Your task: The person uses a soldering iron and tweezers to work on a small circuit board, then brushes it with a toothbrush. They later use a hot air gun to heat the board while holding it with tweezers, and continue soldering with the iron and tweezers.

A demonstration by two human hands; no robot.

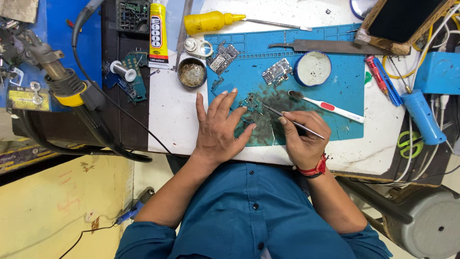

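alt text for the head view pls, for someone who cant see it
A person's left hand steadies a small circuit board on a blue work mat while the right hand works at it with metal tweezers. A toothbrush lies nearby.

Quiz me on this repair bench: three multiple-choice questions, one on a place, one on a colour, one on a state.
1. Where does the toothbrush lie?
A. on the blue mat
B. on the floor
C. in the round tin

2. What colour is the squeeze bottle at the top?
A. green
B. yellow
C. black

3. What does the right hand hold?
A. nothing
B. scissors
C. thin metal tweezers

Answers: 1 A, it rests on the mat beside the hand. 2 B, its body is yellow. 3 C, the fingers pinch tweezers whose tip meets the small board under the left hand.
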